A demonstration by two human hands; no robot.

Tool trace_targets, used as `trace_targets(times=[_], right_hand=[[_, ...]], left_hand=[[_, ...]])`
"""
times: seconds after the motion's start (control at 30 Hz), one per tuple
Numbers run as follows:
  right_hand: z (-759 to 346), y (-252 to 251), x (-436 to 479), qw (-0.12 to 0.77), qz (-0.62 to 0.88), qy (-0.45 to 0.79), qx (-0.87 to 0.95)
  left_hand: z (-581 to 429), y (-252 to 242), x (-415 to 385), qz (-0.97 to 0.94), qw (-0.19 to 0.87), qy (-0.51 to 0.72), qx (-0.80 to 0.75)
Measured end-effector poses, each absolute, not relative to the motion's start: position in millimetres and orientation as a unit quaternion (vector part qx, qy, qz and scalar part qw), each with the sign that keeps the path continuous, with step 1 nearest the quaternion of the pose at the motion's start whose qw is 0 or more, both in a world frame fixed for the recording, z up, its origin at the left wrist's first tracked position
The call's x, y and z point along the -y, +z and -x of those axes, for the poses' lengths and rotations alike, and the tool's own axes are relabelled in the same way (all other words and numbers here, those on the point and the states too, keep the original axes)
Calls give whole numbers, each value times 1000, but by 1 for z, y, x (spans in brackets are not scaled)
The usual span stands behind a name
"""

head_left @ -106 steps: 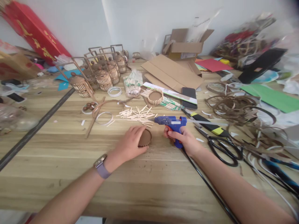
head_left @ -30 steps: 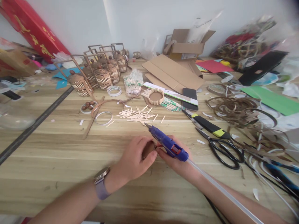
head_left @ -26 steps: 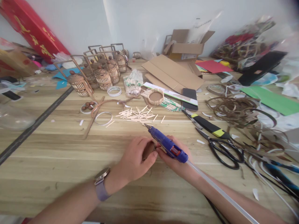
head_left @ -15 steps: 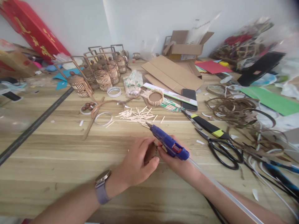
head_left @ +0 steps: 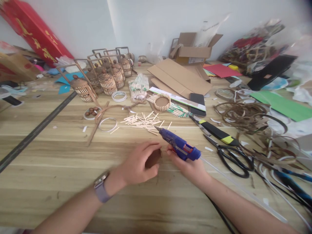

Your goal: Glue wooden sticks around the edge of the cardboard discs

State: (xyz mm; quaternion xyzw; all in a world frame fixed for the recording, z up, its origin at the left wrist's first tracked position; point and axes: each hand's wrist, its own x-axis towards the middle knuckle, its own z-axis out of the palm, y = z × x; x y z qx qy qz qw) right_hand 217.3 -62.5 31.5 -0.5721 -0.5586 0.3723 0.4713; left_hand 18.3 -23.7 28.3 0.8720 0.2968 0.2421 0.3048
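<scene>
My left hand [head_left: 136, 164] is curled round a small brown cardboard disc [head_left: 153, 158] and holds it on edge just above the wooden table [head_left: 60, 162]. My right hand [head_left: 188, 165] grips a blue hot glue gun [head_left: 179, 147] whose nozzle points up and to the left, past the disc, toward a scatter of short pale wooden sticks [head_left: 142, 120]. A clear glue stick trails from the back of the gun. The two hands almost touch at the disc.
Black scissors [head_left: 231, 156] and a yellow-black utility knife [head_left: 214, 130] lie to the right, beside coils of brown strip [head_left: 243, 113]. Behind the sticks sit a stick-rimmed ring [head_left: 162, 101], a phone [head_left: 197, 102], small wooden lanterns [head_left: 102, 78] and cardboard boxes [head_left: 192, 52].
The glue gun was lifted from resting on the table and brought over to the disc. In the last half second its nozzle has swung away rightward, and the disc now shows more of its face.
</scene>
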Motion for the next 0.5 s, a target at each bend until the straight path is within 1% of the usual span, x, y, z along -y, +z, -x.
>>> trace_targets(times=[0.1,0.2,0.3,0.5], right_hand=[[-222,34,59,468,595,379,533],[-224,33,56,463,604,388,519],[-224,33,54,456,607,397,516],[-223,32,52,447,598,406,527]], left_hand=[[-11,26,11,-922,219,167,-274],[-10,22,7,-911,168,168,-337],[-15,16,12,-891,150,173,-393],[-24,7,19,-886,128,186,-405]])
